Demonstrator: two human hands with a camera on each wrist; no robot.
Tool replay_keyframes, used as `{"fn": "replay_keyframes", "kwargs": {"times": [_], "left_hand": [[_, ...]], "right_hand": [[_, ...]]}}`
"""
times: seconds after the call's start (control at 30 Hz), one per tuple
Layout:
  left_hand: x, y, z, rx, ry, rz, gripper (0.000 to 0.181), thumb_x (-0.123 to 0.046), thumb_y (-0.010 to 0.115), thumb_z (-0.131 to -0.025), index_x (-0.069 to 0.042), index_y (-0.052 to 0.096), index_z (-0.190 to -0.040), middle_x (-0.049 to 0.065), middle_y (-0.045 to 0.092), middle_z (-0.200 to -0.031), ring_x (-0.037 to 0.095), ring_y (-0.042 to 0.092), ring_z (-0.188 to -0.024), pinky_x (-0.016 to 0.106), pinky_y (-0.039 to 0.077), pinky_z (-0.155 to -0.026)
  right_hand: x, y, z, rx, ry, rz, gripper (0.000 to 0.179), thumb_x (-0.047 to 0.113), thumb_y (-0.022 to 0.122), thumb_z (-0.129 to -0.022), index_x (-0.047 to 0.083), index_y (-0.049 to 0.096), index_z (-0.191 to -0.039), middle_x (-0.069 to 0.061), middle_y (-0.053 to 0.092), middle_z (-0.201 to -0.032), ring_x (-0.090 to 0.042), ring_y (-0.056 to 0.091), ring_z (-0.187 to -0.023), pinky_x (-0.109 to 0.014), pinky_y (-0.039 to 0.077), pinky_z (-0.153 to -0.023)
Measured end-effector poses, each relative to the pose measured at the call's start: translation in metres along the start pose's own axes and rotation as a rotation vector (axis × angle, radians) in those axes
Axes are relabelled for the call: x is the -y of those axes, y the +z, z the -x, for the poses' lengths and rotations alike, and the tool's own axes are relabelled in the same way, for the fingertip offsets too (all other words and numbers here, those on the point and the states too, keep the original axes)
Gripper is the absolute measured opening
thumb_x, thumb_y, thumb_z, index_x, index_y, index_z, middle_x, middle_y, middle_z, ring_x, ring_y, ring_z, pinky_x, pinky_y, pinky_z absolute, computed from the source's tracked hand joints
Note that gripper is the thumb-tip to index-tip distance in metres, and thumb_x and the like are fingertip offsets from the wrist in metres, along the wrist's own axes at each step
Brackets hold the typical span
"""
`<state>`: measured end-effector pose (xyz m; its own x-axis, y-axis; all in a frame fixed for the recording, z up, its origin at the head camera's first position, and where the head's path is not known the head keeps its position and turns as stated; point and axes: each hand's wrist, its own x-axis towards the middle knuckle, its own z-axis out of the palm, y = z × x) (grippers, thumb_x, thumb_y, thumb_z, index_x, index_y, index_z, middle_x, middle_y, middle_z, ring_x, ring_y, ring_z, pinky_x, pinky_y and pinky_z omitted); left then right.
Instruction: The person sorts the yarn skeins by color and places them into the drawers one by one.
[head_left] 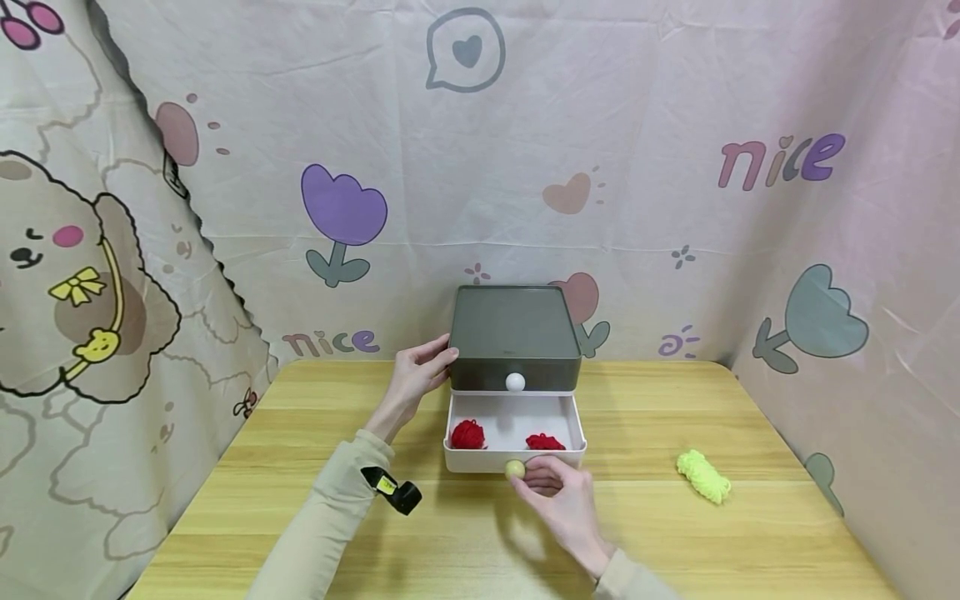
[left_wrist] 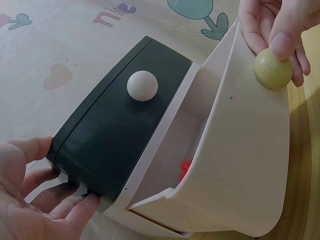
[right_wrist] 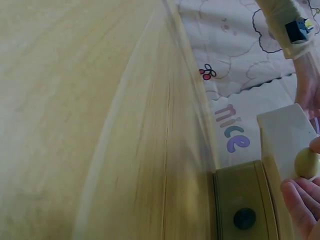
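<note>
A small two-drawer box (head_left: pixel 513 321) with a dark grey-green top stands at the table's back. Its lower white drawer (head_left: pixel 480 460) is pulled out, with a ball of red yarn (head_left: pixel 468 434) at the left and a smaller red yarn bundle (head_left: pixel 545 442) at the right inside. My right hand (head_left: pixel 558 500) pinches the round yellow-green knob (left_wrist: pixel 273 69) on that drawer's front between thumb and fingers. Against the box's left side rests my left hand (head_left: pixel 416 379), thumb near the front corner, fingers extended along the dark upper part (left_wrist: pixel 110 135).
A bright yellow yarn bundle (head_left: pixel 703 477) lies on the wooden table (head_left: pixel 637 542) to the right. The upper drawer has a white knob (head_left: pixel 515 382) and is closed. A printed curtain (head_left: pixel 480 167) hangs right behind the box and along both sides.
</note>
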<state>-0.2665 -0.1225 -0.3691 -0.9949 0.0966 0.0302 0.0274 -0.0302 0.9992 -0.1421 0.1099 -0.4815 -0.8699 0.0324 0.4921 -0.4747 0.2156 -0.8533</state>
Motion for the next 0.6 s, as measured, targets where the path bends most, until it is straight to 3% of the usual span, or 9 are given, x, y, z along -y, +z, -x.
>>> {"fn": "replay_keyframes", "kwargs": {"times": [0.6], "left_hand": [[0.0008,0.0007,-0.0008,-0.002,0.002,-0.001,0.051,-0.015,0.064,-0.099,-0.006,0.050,-0.148,0.016,0.047,-0.155,0.017,0.060,-0.122,0.043,0.048,-0.110]], "right_hand": [[-0.0057,0.0052,-0.0003,-0.030,-0.108,0.070,0.021,-0.001,0.086,-0.074,0.006,0.072,-0.087,-0.009,0.077,-0.076,-0.001,0.069,-0.069,-0.017,0.060,-0.061]]}}
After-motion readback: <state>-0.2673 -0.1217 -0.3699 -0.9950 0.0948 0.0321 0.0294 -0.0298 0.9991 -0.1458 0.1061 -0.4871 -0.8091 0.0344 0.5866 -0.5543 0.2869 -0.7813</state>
